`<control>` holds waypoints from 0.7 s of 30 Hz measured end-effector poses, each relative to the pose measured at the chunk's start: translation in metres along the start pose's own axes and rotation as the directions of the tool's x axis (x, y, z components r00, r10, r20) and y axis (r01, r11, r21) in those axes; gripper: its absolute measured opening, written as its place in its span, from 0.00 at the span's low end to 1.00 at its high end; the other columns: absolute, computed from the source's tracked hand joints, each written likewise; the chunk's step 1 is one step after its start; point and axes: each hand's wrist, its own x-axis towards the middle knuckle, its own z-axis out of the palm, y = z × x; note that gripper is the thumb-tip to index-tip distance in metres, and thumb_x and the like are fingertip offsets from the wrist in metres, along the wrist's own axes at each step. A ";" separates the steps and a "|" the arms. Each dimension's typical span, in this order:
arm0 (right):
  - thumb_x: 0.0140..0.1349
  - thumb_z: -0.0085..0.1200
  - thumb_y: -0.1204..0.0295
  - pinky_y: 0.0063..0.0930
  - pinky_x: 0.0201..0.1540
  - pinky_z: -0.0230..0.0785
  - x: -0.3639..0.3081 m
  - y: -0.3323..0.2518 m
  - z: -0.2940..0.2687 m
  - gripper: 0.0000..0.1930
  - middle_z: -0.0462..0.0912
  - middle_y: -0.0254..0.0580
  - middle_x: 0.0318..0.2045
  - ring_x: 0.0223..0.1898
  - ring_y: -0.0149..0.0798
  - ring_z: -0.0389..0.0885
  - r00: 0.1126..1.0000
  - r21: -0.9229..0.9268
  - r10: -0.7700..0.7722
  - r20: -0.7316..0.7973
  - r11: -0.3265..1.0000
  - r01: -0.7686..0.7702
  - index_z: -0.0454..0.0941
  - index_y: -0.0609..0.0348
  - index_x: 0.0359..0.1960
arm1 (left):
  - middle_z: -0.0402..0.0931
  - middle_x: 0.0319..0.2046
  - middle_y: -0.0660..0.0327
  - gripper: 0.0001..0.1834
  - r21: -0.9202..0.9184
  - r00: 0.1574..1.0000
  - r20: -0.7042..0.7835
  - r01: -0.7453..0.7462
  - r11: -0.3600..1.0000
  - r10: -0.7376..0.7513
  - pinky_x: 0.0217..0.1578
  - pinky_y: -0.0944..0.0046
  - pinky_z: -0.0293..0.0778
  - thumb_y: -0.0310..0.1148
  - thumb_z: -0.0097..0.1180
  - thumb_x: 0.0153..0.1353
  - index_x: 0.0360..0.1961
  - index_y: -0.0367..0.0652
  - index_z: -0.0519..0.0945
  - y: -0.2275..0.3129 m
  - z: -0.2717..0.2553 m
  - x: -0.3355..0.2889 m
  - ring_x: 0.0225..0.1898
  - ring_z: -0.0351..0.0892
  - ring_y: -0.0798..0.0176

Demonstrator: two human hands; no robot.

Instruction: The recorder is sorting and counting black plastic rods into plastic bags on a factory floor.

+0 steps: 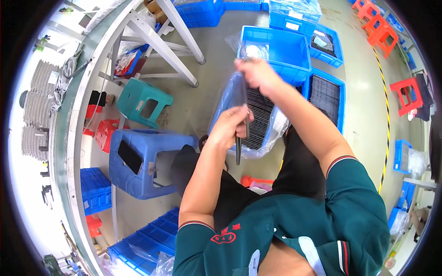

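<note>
In front of me, my left hand (231,124) is closed round a thin dark strip (238,149), whose lower end sticks out below the fingers. Farther up, my right hand (259,76) is pinched closed and smeared by motion; what lies in its fingers I cannot make out. A blurred, greyish see-through length (241,92) runs between the two hands. Beneath them, a bin lined with clear plastic (264,152) holds rows of several dark strips (258,112) packed side by side.
Beyond stands a blue crate (276,68) with clear plastic inside. At its right, another blue crate (341,103) holds dark strips. A blue stool (126,177) with a black phone (130,157) and a green stool (138,103) stand left, by a long table (69,138).
</note>
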 end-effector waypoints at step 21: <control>0.56 0.55 0.55 0.33 0.27 0.67 -0.033 0.005 0.025 0.21 0.77 0.49 0.18 0.20 0.41 0.77 0.953 -0.391 -0.111 0.283 0.894 0.220 0.77 0.65 0.24 | 0.62 0.23 0.67 0.17 -0.248 0.979 0.064 -0.171 0.954 0.192 0.24 0.69 0.60 0.46 0.50 0.62 0.30 0.42 0.72 0.002 -0.010 0.000 0.21 0.59 0.69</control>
